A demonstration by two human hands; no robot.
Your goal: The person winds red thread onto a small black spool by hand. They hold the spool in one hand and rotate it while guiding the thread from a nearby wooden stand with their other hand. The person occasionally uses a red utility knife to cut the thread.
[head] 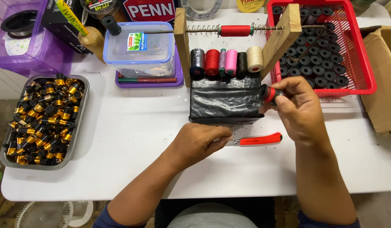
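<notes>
Head view: my two hands at a thread-winding stand on the white worktop (pixel 119 126).

My right hand (pixel 299 112) has its grip closed narrowly, thumb and fingers pinched round a small black ring part wound with red thread (pixel 269 93), lifted off the worktop so that, as I judge it, the thread can run freely. A thin red strand seems to run from it, though it is too fine to follow. Just left of this grip sits the black block (pixel 226 101) carrying upright thread spools (pixel 227 62); above it, a red spool on a sprung rod (pixel 235 30). My left hand (pixel 197 141) rests knuckles-up, fingers curled; I cannot tell what it pinches. Just right of it lies a red-handled cutter (pixel 258 139), within easy reach. Beyond the right grip stands a red basket (pixel 364 55) of black rings.
</notes>
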